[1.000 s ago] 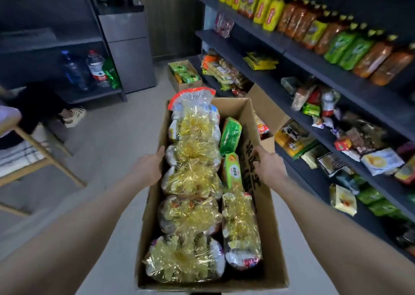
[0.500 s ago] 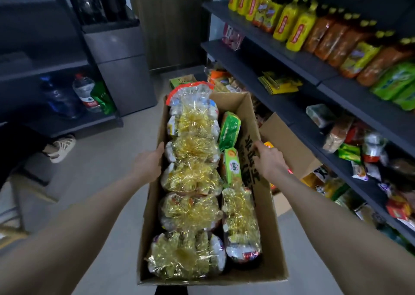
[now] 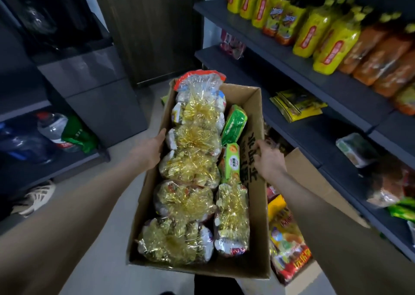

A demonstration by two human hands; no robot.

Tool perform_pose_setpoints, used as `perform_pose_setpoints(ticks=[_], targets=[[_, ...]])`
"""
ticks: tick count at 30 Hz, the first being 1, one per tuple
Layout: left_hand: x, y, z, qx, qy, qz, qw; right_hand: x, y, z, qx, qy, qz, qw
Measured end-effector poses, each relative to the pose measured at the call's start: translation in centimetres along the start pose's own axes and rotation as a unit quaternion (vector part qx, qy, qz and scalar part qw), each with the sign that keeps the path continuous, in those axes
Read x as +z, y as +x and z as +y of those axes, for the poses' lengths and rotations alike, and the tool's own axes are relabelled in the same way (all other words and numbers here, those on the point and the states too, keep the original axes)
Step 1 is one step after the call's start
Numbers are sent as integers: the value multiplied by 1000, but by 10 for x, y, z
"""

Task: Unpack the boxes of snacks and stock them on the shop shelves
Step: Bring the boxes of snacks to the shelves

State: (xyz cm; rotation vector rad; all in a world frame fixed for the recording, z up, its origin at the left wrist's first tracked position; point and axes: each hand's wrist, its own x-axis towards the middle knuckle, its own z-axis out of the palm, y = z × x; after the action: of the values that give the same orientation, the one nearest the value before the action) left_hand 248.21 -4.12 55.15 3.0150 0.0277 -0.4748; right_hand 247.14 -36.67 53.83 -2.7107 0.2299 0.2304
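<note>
An open cardboard box is held lengthwise above the aisle floor, just beside the dark matte shelves. The left hand clasps one long wall, its fingers hidden. The right hand curls over the opposite rim. Both sit near mid-length, likely to balance the load. Inside lie crinkly clear bags of gold foil snacks, packed end to end, with glossy green biscuit packs wedged along the printed wall. Shrink-wrapped yellow bottles line the top shelf
</note>
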Motion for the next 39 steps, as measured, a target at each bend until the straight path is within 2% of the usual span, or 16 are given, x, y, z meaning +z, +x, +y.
perform_pose_setpoints(ticks=[4,11,22,30,34,39], targets=[[-7,93,-3,-1,17,-22,1000,15,89,-13,3,10,-22,1000],[26,255,-21,30,30,-83,996,76,203,-16,83,22,-88,992],[202,485,-34,128,101,-182,970,295,304,18,282,63,-184,940],[332,583,-29,181,71,-234,953,430,341,59,355,67,-184,914],[391,610,-26,202,53,-239,948,467,355,77,383,51,-195,902],[444,629,-15,193,-41,-236,951,497,367,103,415,50,-173,892]])
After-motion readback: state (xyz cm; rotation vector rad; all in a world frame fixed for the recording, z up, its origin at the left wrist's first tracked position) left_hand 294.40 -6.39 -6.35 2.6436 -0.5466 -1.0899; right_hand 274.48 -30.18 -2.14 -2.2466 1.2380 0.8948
